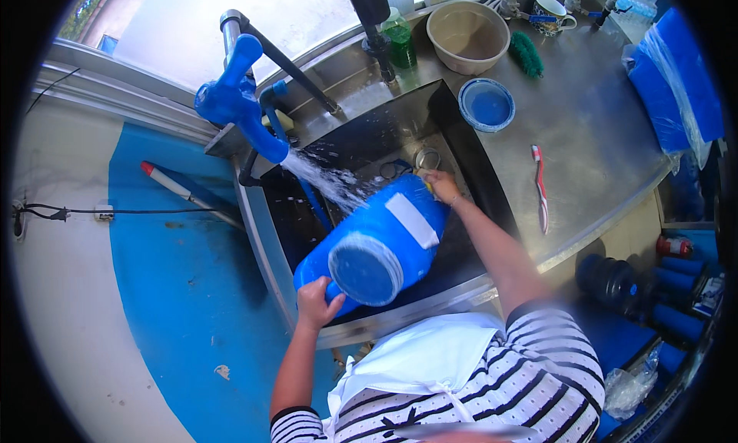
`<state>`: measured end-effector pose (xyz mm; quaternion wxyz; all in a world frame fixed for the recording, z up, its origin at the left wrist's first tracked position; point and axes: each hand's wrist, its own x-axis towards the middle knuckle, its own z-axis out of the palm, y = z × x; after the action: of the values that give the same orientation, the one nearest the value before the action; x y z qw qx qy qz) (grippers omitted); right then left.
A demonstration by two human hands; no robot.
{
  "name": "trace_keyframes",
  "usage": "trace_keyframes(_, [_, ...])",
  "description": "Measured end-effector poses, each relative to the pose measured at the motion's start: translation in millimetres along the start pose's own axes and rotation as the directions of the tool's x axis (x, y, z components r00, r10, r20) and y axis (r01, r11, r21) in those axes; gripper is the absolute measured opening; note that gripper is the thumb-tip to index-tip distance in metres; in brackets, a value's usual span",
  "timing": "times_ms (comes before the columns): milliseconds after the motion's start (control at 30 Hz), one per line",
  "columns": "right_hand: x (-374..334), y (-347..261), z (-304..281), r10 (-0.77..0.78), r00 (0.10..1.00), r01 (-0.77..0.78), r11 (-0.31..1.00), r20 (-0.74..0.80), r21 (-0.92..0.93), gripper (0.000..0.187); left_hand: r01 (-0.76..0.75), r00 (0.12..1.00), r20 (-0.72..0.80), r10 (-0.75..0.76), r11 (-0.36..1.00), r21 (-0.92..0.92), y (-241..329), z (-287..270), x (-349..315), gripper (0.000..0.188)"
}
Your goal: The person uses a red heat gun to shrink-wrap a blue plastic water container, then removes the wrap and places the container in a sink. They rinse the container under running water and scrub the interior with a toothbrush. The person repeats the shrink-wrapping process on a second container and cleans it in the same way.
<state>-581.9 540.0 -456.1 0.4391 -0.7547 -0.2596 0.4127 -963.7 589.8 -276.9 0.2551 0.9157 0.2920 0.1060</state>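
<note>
A blue plastic water jug (pixel 388 220) lies tilted over the dark sink (pixel 483 189), with a pale label on its side and a wide round opening or cap (pixel 364 270) facing me. My left hand (pixel 315 303) is closed round the jug's handle at its near end. At the far end, my right hand (pixel 442 185) is bent against the jug, fingers closed on a small yellow thing, mostly hidden. Water pours from the blue faucet (pixel 257 112) and splashes onto the jug's upper left side.
On the metal counter (pixel 592 128) are a round blue lid (pixel 487 105), a red-and-white toothbrush (pixel 540 188), a beige basin (pixel 467 37), a green brush (pixel 526 55) and a patterned mug (pixel 550 14). A green bottle (pixel 398 39) stands behind the sink. A plastic-wrapped blue container (pixel 676 82) stands far right.
</note>
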Motion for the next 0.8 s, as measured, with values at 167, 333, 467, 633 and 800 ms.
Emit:
trace_keyframes(167, [-93, -70, 12, -0.664, 0.743, 0.666, 0.746, 0.085, 0.002, 0.026, -0.186, 0.982, 0.059, 0.179, 0.971, 0.147, 2, 16, -31, 0.036])
trace_keyframes(333, [-90, -116, 1, -0.636, 0.583, 0.743, 0.669, 0.505, -0.014, 0.029, -0.232, 0.971, -0.012, 0.24, 0.95, 0.207, -1, 25, -37, 0.04])
trace_keyframes(467, [33, -54, -12, -0.175, 0.797, 0.503, 0.723, 0.578, -0.474, 0.04, -0.232, 0.969, -0.032, 0.245, 0.946, 0.228, -3, 25, -33, 0.044])
trace_keyframes(633, [104, 44, -4, -0.059, 0.792, 0.41, 0.79, 0.608, -0.457, 0.034, -0.211, 0.972, -0.056, 0.229, 0.95, 0.23, -3, 24, -32, 0.044])
trace_keyframes(800, [56, 125, -2, 0.141, 0.953, -0.051, 0.947, 0.269, -0.316, 0.047, -0.198, 0.974, -0.062, 0.219, 0.95, 0.242, -1, 24, -32, 0.043])
